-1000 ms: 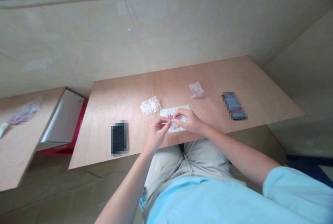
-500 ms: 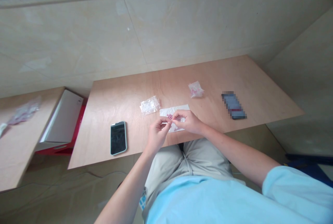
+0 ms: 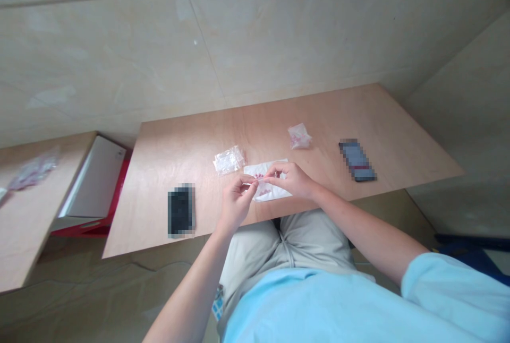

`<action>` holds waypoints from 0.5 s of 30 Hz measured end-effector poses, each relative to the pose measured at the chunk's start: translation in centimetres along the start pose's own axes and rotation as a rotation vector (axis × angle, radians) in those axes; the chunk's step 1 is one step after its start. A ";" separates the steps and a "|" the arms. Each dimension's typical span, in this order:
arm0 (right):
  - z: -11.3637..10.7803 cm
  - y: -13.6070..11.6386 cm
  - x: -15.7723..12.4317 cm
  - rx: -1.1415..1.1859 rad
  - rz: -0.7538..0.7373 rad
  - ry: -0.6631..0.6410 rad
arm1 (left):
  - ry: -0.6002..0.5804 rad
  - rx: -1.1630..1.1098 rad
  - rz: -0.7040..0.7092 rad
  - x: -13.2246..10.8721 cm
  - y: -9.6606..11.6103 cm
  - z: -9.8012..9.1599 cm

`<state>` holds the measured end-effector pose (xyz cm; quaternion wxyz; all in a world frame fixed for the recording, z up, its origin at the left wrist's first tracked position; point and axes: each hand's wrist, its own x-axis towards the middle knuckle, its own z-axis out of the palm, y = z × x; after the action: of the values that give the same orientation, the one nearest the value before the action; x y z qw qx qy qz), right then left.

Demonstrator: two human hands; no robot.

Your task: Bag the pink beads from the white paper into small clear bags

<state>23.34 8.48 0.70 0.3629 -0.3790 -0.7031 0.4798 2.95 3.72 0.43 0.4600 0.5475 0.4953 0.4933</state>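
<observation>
My left hand (image 3: 234,202) and my right hand (image 3: 289,179) meet over a white paper sheet (image 3: 268,181) near the front edge of the wooden table (image 3: 358,114). Both hands are pinched closed, fingertips a short way apart, on something thin and tiny that I cannot make out. Several small pink beads (image 3: 258,177) lie on the paper just under the fingertips. A clear plastic bag (image 3: 228,160) rests just left of the paper. A second small bag with pink bits (image 3: 299,136) lies farther back on the right.
A phone (image 3: 181,210) lies on the table at my left and another phone (image 3: 357,160) at my right. Left of the table stand a white and red box (image 3: 95,186) and a second wooden surface (image 3: 24,226) with a plastic bag (image 3: 32,171). A tiled wall rises behind.
My hands have drawn slightly apart and the right hand has lifted a little over the paper. Everything else on the table stays in place.
</observation>
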 end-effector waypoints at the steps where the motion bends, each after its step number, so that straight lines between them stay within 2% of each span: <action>1: -0.1 0.0 0.0 0.001 0.001 0.005 | 0.004 0.000 0.009 0.0 0.1 -0.1; 15: -1.4 1.1 0.5 -0.006 0.039 0.034 | 0.049 -0.041 0.000 0.2 0.7 -0.8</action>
<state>24.53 9.72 0.14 0.3645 -0.4017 -0.6907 0.4783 2.25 3.89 1.17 0.4588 0.5257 0.4961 0.5168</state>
